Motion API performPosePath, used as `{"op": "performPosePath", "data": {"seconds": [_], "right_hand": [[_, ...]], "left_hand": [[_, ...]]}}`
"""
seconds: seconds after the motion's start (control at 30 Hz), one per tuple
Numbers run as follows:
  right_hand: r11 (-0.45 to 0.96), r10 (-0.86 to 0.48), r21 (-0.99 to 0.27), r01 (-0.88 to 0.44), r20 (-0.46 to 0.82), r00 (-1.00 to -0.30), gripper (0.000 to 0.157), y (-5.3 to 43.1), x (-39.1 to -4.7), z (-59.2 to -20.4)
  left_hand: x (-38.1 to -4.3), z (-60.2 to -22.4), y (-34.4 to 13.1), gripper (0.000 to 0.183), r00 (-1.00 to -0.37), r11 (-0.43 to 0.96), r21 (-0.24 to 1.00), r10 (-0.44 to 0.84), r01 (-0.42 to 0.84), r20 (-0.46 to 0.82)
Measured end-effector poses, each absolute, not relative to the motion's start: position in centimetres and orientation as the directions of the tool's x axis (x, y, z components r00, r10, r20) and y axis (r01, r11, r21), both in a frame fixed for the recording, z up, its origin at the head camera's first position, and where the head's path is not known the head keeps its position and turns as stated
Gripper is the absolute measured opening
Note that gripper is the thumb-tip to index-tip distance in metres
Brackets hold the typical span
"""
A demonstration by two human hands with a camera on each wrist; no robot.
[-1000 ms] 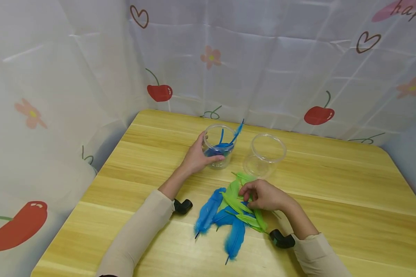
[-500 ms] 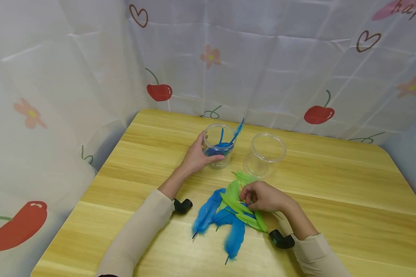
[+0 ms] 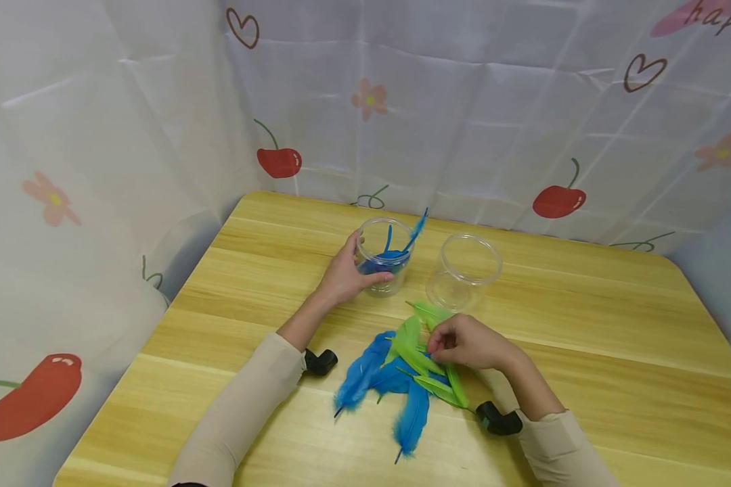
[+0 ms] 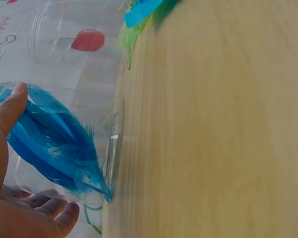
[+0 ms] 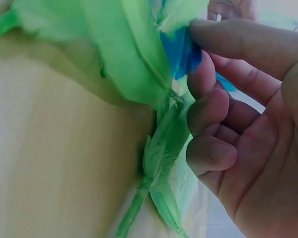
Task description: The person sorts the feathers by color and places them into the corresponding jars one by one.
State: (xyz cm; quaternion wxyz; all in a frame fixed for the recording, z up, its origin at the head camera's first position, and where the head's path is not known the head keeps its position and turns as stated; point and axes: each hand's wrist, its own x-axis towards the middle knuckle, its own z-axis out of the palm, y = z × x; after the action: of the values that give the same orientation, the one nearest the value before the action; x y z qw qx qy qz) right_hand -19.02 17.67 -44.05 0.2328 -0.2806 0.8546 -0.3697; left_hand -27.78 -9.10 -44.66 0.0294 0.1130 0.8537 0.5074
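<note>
Glossy clear-plastic jars (image 3: pixel 461 291), downy feathers (image 3: pixel 413 419) (matt-looking), smooth wood-grain table (image 3: pixel 585 318).

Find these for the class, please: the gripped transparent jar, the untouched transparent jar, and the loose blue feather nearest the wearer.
Gripped transparent jar (image 3: pixel 386 287): head view, lower wall.
Untouched transparent jar (image 3: pixel 461 287): head view, front wall.
Nearest blue feather (image 3: pixel 412 417): head view, middle of its vane.

and the left hand (image 4: pixel 1 201) is gripping a clear jar (image 4: pixel 107 111), blue feathers (image 4: pixel 54 134) leaning inside! off right, a second jar (image 4: pixel 36 34) is showing; green feathers (image 4: pixel 130 42) and a blue one (image 4: pixel 143 11) are lying nearer, by the wooden table (image 4: pixel 213 129), while a cherry-printed curtain (image 4: pixel 88 40) is hanging far.
</note>
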Motion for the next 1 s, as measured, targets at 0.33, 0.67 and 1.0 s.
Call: {"op": "performPosePath", "data": {"seconds": [0.33, 0.67, 1.0], "right_hand": [[0.556, -0.578, -0.787, -0.266, -0.137, -0.805, 0.002, 18.1, -18.8, -43.4], [0.484, -0.57, -0.837, -0.257, -0.078, -0.818, 0.007, 18.8, -18.9, -42.6], [0.407, -0.504, -0.891, -0.202, -0.035, -0.863, 0.007, 19.4, -18.7, -41.4]], "left_hand": [[-27.8, -44.6, -9.1, 0.109, -0.973, 0.46, 0.874, 0.223, 0.16, 0.061], [-27.7, -44.7, -9.2, 0.109, -0.974, 0.459, 0.875, 0.219, 0.153, 0.055], [-27.8, -44.8, -9.2, 0.109, -0.972, 0.46, 0.873, 0.225, 0.163, 0.063]]}}
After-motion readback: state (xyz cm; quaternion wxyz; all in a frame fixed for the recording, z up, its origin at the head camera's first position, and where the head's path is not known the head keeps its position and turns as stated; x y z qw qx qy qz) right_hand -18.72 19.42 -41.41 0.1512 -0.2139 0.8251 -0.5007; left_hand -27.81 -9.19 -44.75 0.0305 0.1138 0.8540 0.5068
